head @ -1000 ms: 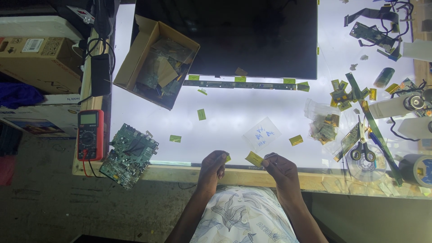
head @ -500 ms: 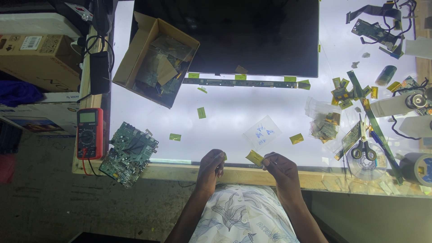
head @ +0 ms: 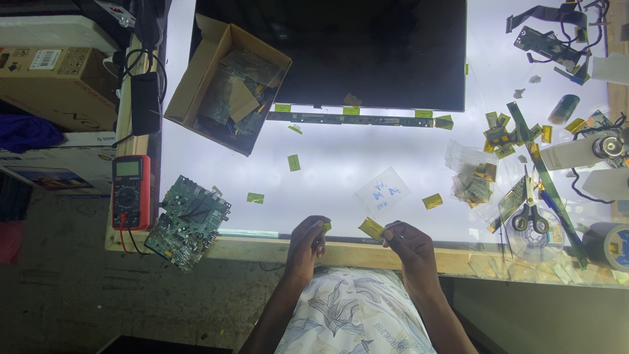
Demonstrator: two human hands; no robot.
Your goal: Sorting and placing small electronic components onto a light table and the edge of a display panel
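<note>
Tape bit (head: 371,228) pinched in right hand (head: 407,241), left hand (head: 308,240) pinching a smaller scrap (head: 326,226) just beside it.

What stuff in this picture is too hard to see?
Head view:
- Right hand pinches a yellow strip; its markings are too small.
- Left hand fingertips hide most of a small yellow piece.
- Tape roll is cut off by the right edge.
- Cardboard box contents are shadowed.
</note>
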